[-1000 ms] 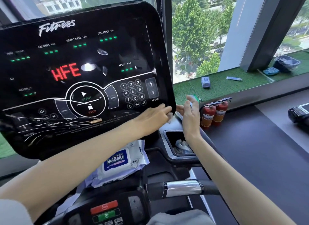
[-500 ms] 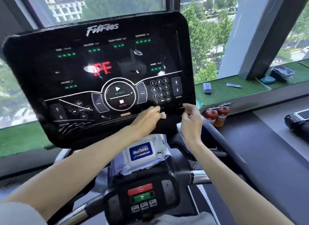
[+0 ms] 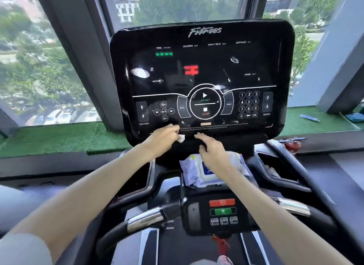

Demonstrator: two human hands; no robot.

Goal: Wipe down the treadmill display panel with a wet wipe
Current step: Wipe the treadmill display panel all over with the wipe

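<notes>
The black treadmill display panel [image 3: 201,71] stands upright ahead of me, lit with red and green figures and white button marks. My left hand [image 3: 162,137] presses a small white wet wipe [image 3: 181,138] against the panel's bottom edge, left of centre, with its fingers curled around the wipe. My right hand [image 3: 211,149] hovers just below the bottom edge, fingers spread and holding nothing. Under that hand lies a white pack of wet wipes [image 3: 199,172] with a blue label, partly hidden by my wrist.
A lower control box [image 3: 222,213] with red and green buttons sits between chrome-banded handlebars [image 3: 145,219]. Cup trays [image 3: 275,168] flank the console. A green turf window ledge [image 3: 59,138] runs behind, with red fire extinguishers [image 3: 291,144] and small items at the right.
My view has swung right, so the panel now sits centred. My left hand slid the wipe leftward along the bottom edge. My right hand left the panel's right corner and dropped below the edge.
</notes>
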